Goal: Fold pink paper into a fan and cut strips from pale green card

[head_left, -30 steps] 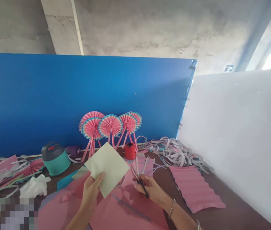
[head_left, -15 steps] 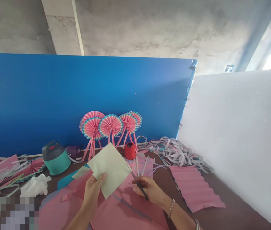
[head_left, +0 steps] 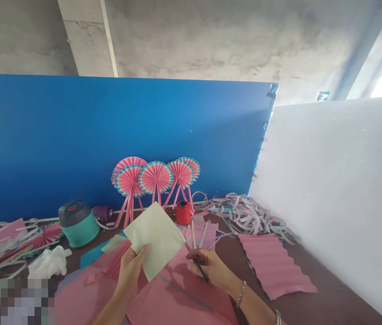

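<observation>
My left hand [head_left: 133, 266] grips a pale green sheet of paper [head_left: 155, 239] by its lower left side, thumb on top. The sheet is held up at a slant above the table. A pair of dark-handled scissors [head_left: 198, 265] is in my right hand [head_left: 213, 271], fingers closed round the handles. The blades touch the right corner of the sheet, where a narrow strip stands slightly apart along the edge. Below both hands lie large pink paper sheets [head_left: 184, 300].
Pink pleated paper fans [head_left: 156, 177] lean on the blue partition [head_left: 75, 135]. A teal container [head_left: 80, 228], a red spool-like object [head_left: 183, 213], curled paper strips [head_left: 245, 212], a wavy pink sheet [head_left: 275, 266] and a crumpled white bag [head_left: 50, 262] lie around the brown table.
</observation>
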The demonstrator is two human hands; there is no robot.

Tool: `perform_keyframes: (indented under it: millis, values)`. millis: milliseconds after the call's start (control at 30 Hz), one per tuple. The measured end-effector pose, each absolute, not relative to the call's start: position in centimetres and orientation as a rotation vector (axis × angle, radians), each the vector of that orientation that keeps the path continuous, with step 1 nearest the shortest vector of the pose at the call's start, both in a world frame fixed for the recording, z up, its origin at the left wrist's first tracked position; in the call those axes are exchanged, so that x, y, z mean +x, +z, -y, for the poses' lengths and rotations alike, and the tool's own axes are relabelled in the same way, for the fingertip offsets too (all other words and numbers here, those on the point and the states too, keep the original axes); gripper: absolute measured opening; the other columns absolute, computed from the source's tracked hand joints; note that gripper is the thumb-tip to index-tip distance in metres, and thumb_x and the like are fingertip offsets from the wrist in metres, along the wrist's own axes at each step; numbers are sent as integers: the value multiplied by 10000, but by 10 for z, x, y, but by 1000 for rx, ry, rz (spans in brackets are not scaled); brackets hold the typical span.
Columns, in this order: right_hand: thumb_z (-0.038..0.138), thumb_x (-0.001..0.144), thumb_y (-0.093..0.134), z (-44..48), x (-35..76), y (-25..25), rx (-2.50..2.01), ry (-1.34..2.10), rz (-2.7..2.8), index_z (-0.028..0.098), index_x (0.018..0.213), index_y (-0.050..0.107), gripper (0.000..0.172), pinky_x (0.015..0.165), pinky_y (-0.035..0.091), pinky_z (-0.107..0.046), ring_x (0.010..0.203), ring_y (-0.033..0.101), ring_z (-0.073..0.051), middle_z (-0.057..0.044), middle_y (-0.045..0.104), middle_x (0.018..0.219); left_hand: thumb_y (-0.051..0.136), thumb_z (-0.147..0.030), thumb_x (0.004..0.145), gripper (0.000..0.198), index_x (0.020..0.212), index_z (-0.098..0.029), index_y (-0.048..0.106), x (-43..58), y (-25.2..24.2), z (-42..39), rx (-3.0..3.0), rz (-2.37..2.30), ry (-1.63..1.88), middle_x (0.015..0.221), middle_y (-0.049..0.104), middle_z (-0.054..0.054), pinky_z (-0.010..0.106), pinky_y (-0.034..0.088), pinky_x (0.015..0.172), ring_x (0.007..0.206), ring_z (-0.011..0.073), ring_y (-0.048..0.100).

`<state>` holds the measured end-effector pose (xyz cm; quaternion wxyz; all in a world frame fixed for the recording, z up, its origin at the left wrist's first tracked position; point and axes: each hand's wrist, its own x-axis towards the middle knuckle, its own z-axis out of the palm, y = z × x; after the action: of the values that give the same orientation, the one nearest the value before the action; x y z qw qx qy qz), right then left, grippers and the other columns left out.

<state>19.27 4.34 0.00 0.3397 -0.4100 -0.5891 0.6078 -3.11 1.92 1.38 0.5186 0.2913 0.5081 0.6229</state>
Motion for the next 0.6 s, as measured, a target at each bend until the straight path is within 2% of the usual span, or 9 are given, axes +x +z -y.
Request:
perform_keyframes:
  millis: [600]
  values:
    - [500, 576, 727, -44, 194, -2, -1080, 1570, 1572, 149, 857, 610, 464, 444, 253, -208, 469, 334, -58, 76, 406, 539, 744, -362, 605, 522, 1036, -96, 617, -32, 12, -19, 705, -1228, 1481, 890, 719, 114, 321, 514, 620, 807, 270, 663]
